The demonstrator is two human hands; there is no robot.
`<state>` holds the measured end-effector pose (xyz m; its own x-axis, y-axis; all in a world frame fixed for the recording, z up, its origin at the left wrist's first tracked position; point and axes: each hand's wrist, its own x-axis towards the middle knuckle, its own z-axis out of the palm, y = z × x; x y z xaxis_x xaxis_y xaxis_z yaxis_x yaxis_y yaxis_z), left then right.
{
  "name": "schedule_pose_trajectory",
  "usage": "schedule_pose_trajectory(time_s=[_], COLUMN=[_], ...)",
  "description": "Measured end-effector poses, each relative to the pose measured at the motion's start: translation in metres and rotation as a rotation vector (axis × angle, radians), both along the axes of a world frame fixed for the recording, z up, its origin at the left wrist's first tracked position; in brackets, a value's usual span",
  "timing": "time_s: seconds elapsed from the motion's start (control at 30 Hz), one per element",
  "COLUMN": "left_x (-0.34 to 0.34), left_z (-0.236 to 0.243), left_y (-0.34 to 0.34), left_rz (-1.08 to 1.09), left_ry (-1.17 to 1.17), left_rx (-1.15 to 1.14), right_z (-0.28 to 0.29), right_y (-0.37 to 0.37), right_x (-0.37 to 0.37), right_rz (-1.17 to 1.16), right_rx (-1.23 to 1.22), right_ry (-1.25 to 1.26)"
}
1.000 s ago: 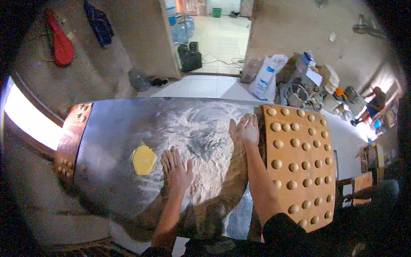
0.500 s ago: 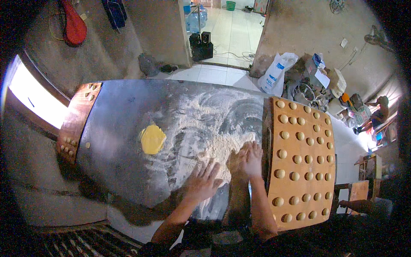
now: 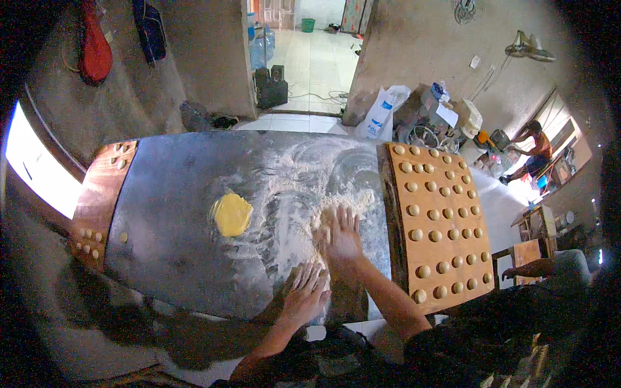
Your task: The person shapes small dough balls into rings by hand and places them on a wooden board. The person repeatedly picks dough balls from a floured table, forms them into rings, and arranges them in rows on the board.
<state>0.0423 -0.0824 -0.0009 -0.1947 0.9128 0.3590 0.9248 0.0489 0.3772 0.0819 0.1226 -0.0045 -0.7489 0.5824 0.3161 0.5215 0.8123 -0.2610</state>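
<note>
While both hands lie low over the dark, smooth tabletop (image 3: pixel 181 194), powdery white flour (image 3: pixel 362 200) is the stuff they're on, ridged, streaked and swept into arcs right of centre. The right hand (image 3: pixel 341 239) is palm down in it, fingers straight and slightly spread, pinching nothing; the left hand (image 3: pixel 306 291), nearer the body, lies flat too, fingers extended and close together, at the flour's near end. Whatever lies under the palms, I can't tell. Out to the left sits a soft-looking yellow slab (image 3: pixel 233 215), flat, roughly round, wavy-edged. On the right, a wooden board (image 3: pixel 441 224) carries smooth, pale dough balls (image 3: pixel 424 271) in loose rows; a narrower left-hand board (image 3: pixel 107 187) bears small pale pieces (image 3: pixel 121 164). Beyond the table stands a white plastic bag (image 3: pixel 383 116), contents hidden. The flour's thickest ridge runs slantwise, its long axis going from far right to near left, toward the left hand.
</note>
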Motion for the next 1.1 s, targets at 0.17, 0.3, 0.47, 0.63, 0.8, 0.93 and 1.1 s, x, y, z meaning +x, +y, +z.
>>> schedule_pose_trajectory(time_s=[0.17,0.3,0.47,0.63,0.8,0.93,1.1], left_x=[-0.002,-0.009,-0.021,-0.024,-0.008,-0.002,0.044], left_z=[-0.014,-0.009,-0.004,-0.024,-0.025,0.0,0.021], left_y=[0.027,0.035,0.063,0.095,0.09,0.092,0.123], left_rz=[0.091,0.217,0.22,0.072,-0.006,0.07,0.003], left_ry=[0.317,-0.112,-0.168,0.109,0.043,0.545,-0.013], left_rx=[-0.154,0.062,-0.009,-0.037,-0.202,-0.198,0.226], right_z=[-0.021,-0.049,-0.044,0.023,0.06,0.059,0.082], right_y=[0.079,0.046,-0.049,-0.055,-0.033,-0.029,0.0], right_x=[-0.056,-0.007,0.093,0.129,0.124,0.132,0.247], right_rz=[-0.111,0.216,0.301,0.087,-0.325,-0.122,-0.434], right_rx=[-0.055,0.03,-0.073,-0.032,-0.225,0.072,-0.424], right_ry=[-0.26,-0.319,-0.298,-0.274,0.383,0.218,0.088])
